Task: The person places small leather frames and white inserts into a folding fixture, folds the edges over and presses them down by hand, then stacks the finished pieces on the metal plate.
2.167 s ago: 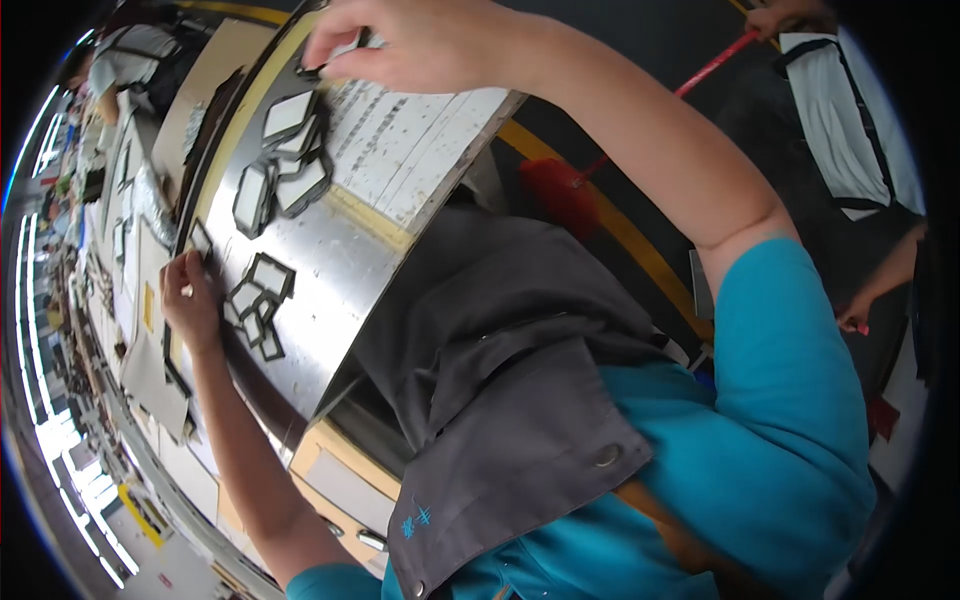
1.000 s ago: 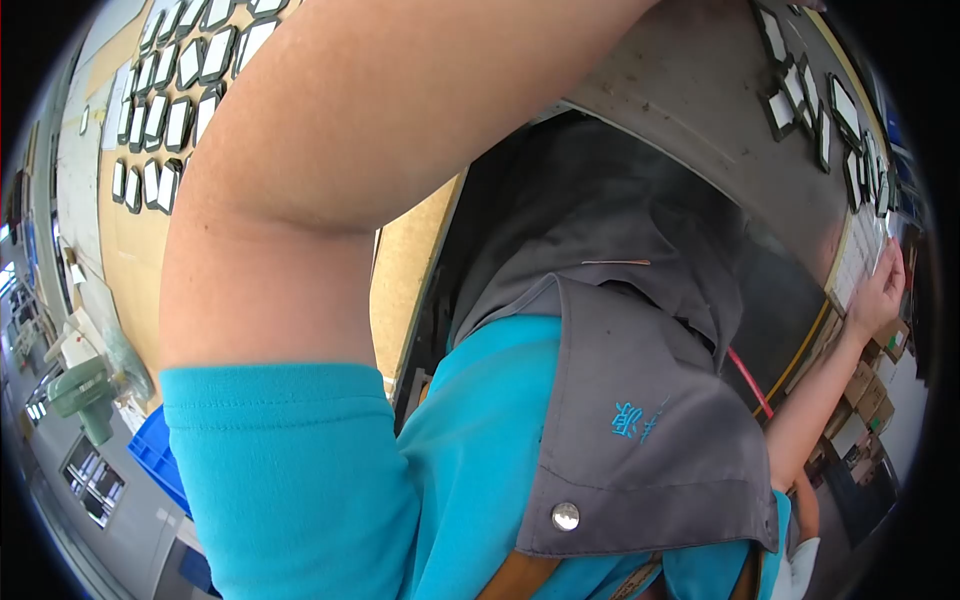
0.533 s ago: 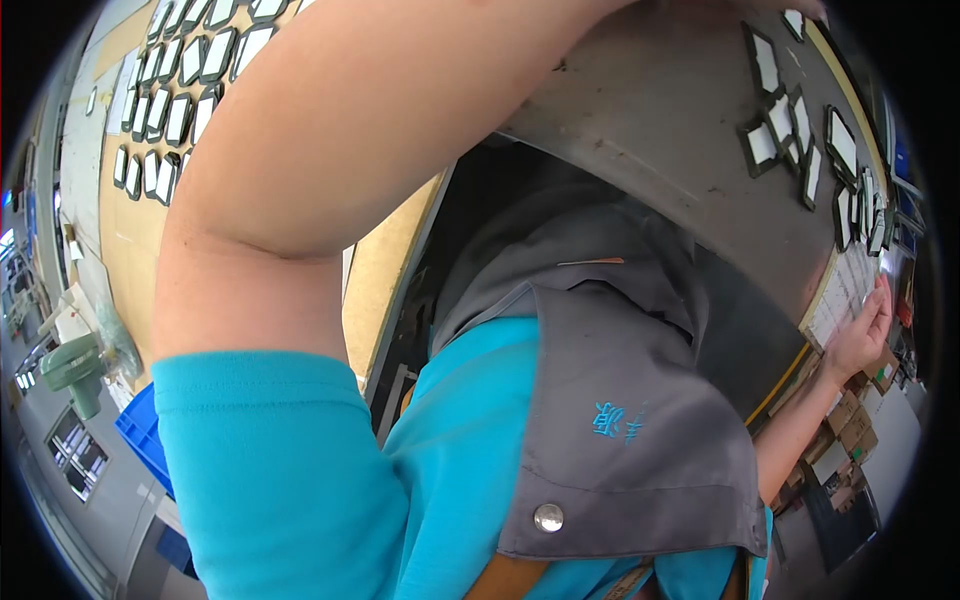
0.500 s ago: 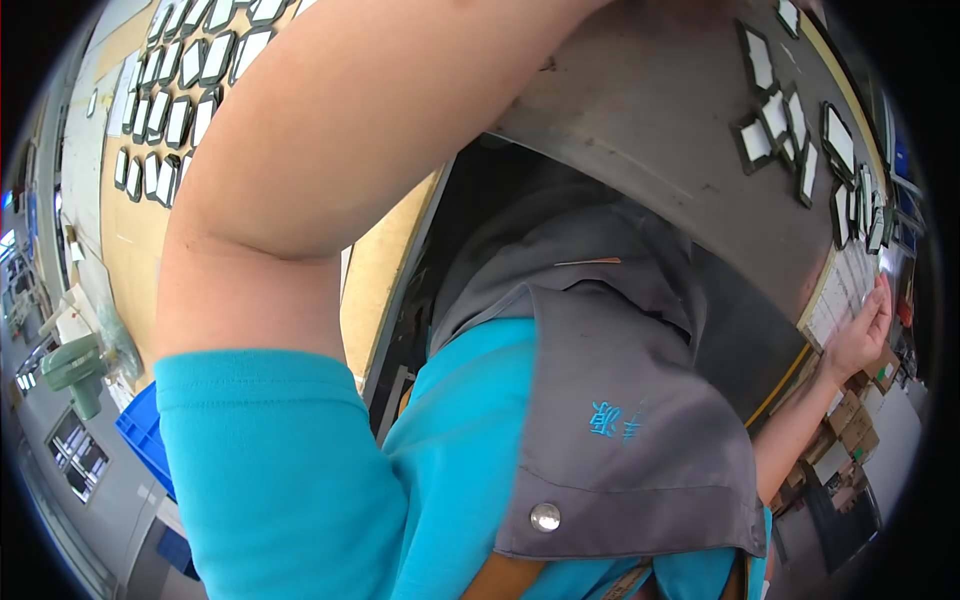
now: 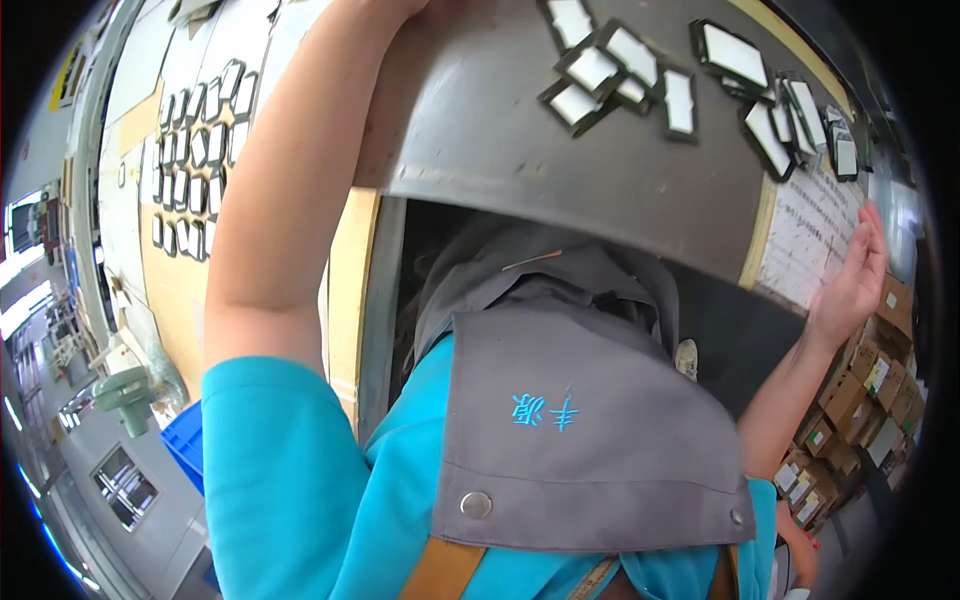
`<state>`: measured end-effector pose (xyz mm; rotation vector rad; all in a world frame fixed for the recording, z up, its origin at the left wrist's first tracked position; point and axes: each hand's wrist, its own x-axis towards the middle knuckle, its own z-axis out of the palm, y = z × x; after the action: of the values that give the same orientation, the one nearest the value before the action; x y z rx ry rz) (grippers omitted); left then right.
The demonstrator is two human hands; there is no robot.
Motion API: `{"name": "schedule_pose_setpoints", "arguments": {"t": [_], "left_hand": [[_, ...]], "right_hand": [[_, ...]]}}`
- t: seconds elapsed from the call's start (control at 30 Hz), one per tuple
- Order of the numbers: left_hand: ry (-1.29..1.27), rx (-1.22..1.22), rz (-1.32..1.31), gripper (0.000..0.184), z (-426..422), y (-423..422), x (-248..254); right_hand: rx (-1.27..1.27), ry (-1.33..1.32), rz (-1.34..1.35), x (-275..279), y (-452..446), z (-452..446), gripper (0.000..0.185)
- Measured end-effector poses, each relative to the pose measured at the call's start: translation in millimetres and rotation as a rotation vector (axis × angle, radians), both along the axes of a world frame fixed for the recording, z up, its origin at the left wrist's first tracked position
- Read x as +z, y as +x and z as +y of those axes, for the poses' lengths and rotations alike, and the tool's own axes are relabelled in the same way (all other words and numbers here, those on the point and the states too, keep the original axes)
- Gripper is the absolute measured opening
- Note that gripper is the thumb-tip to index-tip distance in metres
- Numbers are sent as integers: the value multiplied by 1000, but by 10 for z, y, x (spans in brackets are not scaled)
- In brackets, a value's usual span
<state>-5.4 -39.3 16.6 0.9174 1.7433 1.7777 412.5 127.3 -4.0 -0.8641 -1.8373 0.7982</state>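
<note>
My right hand (image 5: 850, 275) is at the right edge of the dark table (image 5: 480, 130), beside a printed paper sheet (image 5: 808, 230). Its fingers are stretched out, and I see nothing in them. Just beyond the sheet lie several flat black-framed rectangular pieces with white faces (image 5: 735, 55), some overlapping. Another loose group of the same framed pieces (image 5: 680, 103) lies nearer the table's middle. My left arm reaches up across the left side. Only the base of my left hand (image 5: 405, 6) shows at the top edge; its fingers are out of frame.
On the tan board (image 5: 175, 300) at left, more framed pieces (image 5: 199, 150) stand in rows. A blue crate (image 5: 185, 440) and a green fan-like device (image 5: 125, 395) are below it. Cardboard boxes (image 5: 855, 390) are stacked at right. Part of another person's arm (image 5: 797, 545) shows at lower right.
The view has shifted, so the framed pieces on the dark table appear further left. My left arm looks straighter, its hand still at the top edge. My right hand stays beside the sheet, fingers more extended.
</note>
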Motion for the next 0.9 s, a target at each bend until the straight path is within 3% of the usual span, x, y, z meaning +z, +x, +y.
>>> {"name": "schedule_pose_setpoints", "arguments": {"t": [0.1,0.2,0.23,0.27,0.33,0.4,0.47,0.63,0.73,0.8,0.9], "left_hand": [[0,-26,4,22,2,-5,-20],[10,3,-26,28,-100,-35,-51],[1,-113,32,27,-249,-325,-216],[-65,-39,-20,25,-239,-79,-33],[76,-35,-144,21,-276,-21,-56],[87,-70,-66,19,-309,-75,-113],[91,-20,-148,18,-302,-72,-141],[32,-98,5,17,-300,-79,-158],[-13,-102,-2,20,-317,-106,-158],[-94,-57,13,23,-342,-176,-183],[-120,50,-278,24,-351,-140,-95]], "right_hand": [[-16,-160,70,29,-25,-60,30],[-39,-135,-18,55,-44,-102,25],[-35,-131,-36,72,-24,-143,25],[-50,-148,-34,77,-39,-170,25],[-24,-77,-138,135,-69,-214,26],[-38,-126,-94,146,-94,-258,27],[-58,-118,-138,129,-93,-272,28],[-52,-138,-121,97,-119,-282,29],[18,-183,-73,57,-107,-272,31],[44,-371,205,39,-134,-271,34],[202,-548,345,95,-12,-113,31]]}}
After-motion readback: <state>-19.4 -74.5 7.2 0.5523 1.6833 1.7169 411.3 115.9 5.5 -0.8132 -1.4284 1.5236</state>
